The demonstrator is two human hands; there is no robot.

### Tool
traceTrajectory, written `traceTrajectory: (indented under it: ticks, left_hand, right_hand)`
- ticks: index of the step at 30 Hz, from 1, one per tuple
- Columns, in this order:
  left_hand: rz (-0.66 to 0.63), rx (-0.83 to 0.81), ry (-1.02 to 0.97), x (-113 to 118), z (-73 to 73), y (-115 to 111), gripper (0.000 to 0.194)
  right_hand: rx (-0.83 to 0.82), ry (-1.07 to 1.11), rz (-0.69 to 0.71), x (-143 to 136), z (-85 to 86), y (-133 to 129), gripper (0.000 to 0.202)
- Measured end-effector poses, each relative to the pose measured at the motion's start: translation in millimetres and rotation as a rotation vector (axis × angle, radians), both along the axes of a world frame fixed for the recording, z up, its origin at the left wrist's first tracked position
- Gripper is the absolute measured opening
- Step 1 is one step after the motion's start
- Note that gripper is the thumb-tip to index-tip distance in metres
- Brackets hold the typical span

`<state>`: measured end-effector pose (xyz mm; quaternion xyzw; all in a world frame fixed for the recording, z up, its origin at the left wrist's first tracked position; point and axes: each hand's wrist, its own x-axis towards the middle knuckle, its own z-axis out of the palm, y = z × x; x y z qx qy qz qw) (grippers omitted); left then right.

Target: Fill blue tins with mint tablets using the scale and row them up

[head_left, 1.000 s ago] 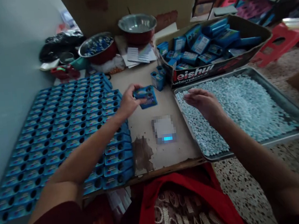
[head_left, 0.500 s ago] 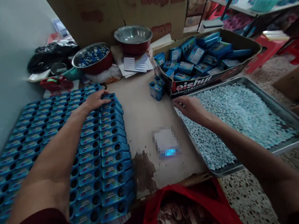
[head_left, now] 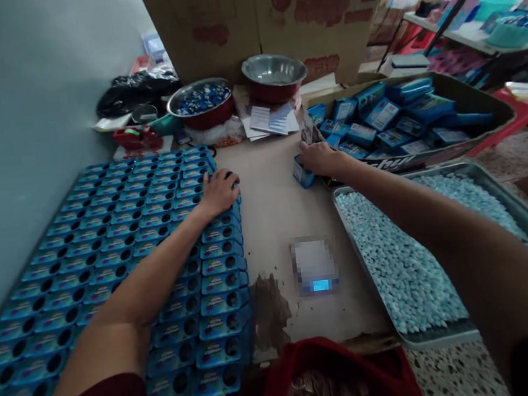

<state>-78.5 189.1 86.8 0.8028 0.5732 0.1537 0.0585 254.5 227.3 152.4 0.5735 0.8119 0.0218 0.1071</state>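
We had our left hand [head_left: 220, 191] palm down on the right edge of the boxes [head_left: 124, 228], its fingers partly open, spread and curved over the tops. It touched the boxes there, but we could not tell whether it gripped one. Our right hand [head_left: 317, 157] reached to a loose box [head_left: 303, 173] beside the carton [head_left: 373, 164]. Its fingers were bent together at the top of that box; the hand hid the contact, so we could not tell how firmly they closed.

The boxes stood in close rows on the left side of the table [head_left: 284, 215], round holes facing up. Between them and the tray [head_left: 362, 262] lay a blurred device [head_left: 314, 263] with a lit blue patch. The tray held pale pellets [head_left: 407, 284], under our right forearm. More blue packs [head_left: 383, 115] filled the carton behind the tray.
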Motion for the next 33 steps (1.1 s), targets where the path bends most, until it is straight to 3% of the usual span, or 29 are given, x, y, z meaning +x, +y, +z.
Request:
traceTrajectory:
  ticks: [3, 6, 12, 15, 17, 21, 23, 26, 28, 31, 33]
  left_hand:
    - [-0.003, 0.002, 0.0, -2.1, -2.2, 1.6, 0.025]
    - [-0.002, 0.013, -0.02, -8.4, -8.7, 7.0, 0.021]
    - [-0.031, 0.009, -0.025, -18.7, -21.8, 15.3, 0.03]
    - [-0.055, -0.012, -0.136, -20.0, -18.3, 15.8, 0.04]
    - [-0.053, -0.024, -0.217, -18.8, -12.8, 15.8, 0.065]
    - [-0.044, -0.02, -0.133, -17.0, -1.1, 12.5, 0.105]
    - [-0.111, 0.001, -0.046, -19.4, 1.6, 10.4, 0.113]
    - [-0.259, 0.056, -0.052, -25.4, -0.8, 11.7, 0.096]
    - [-0.305, 0.094, -0.125, -27.1, -4.5, 15.7, 0.078]
    - [-0.25, 0.098, -0.148, -23.9, -3.4, 16.9, 0.066]
    - [-0.195, 0.095, -0.09, -20.0, 2.8, 13.1, 0.068]
  right_hand:
    - [-0.067, 0.083, 0.091, 10.4, 5.3, -6.0, 0.015]
    - [-0.117, 0.227, 0.128, 14.3, 10.2, -37.4, 0.014]
    - [-0.118, 0.306, 0.007, 5.1, 32.6, -171.5, 0.015]
    - [-0.185, 0.253, 0.014, 1.8, 28.7, -231.2, 0.018]
    - [-0.199, 0.243, 0.048, 1.5, 18.9, -253.7, 0.019]
    - [-0.162, 0.286, 0.023, 4.4, 2.1, -270.0, 0.016]
    - [-0.131, 0.372, 0.0, 10.7, -0.6, -274.0, 0.019]
    - [-0.045, 0.517, -0.059, 36.1, -1.7, -278.7, 0.027]
    - [0.03, 0.485, -0.15, 66.8, -4.7, -281.2, 0.025]
    - [0.074, 0.281, -0.275, 124.5, -17.3, -289.4, 0.026]
    - [0.068, 0.194, -0.238, 158.9, -32.4, -297.3, 0.03]
